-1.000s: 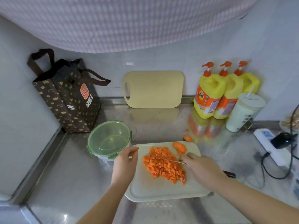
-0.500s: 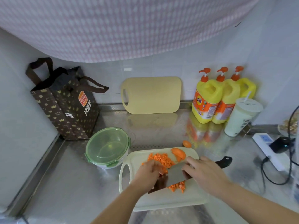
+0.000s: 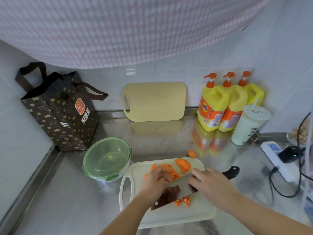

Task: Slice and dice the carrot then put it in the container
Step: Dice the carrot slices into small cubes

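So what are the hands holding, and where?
Right hand grips the knife where blade meets handle. Left hand cups diced carrot; a real hold cannot be told.

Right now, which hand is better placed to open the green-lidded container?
Left. The left hand is nearer the container, on its side of the board, and holds no tool; the right hand grips the knife.

Orange diced carrot [image 3: 169, 167] heaps beneath the left fingers [image 3: 162, 172]. An uncut chunk [image 3: 183, 164] lies just beyond them, and the lidded green container [image 3: 106, 158] sits to their left.
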Tool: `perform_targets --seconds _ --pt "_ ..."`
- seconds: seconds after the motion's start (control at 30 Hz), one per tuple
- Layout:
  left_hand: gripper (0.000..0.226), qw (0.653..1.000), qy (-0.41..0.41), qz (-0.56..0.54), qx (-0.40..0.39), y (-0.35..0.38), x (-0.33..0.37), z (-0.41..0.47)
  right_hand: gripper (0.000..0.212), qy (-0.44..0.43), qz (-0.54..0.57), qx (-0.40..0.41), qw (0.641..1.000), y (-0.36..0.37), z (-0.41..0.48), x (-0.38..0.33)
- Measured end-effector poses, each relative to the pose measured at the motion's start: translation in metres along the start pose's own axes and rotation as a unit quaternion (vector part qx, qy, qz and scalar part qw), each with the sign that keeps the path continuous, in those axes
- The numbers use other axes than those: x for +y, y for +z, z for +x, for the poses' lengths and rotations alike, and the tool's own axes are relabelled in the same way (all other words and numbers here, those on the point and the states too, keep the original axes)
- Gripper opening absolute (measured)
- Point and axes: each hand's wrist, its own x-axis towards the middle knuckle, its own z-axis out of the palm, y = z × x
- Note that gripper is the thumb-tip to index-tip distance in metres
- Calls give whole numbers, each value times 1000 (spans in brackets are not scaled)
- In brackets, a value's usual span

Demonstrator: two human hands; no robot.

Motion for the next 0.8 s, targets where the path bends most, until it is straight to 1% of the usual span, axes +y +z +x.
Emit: perform_targets --seconds 0.07,0.13,0.23,0.33,0.4,0.47,0.53,0.63,0.73,0.8 --pt "47 999 11 26 -19 3 2 -1 43 -4 4 -9 1000 -1 0 1" --pt "47 998 16 53 -12 5 -2 3 43 -10 15 -12 1000 0 0 1" --pt "44 996 -2 84 25 3 -6 8 43 -7 34 -16 999 1 -3 5" --pt "36 994 6 92 62 -8 0 16 47 8 67 -27 997 3 -8 12" --pt "27 991 17 107 80 -19 6 28 52 45 111 -38 992 6 -16 19" --pt "20 989 18 121 87 -28 11 42 53 109 171 -35 979 9 -24 25" --pt "17 985 6 156 68 -31 11 54 45 179 245 -25 953 8 -29 28" --pt "19 968 11 250 26 -22 6 71 35 287 350 -29 891 5 -30 27" --pt "28 938 59 340 -19 -6 11 87 26 371 423 21 826 7 -24 26" --pt "33 912 109 390 -66 6 19 96 26 404 454 50 792 7 -18 27"
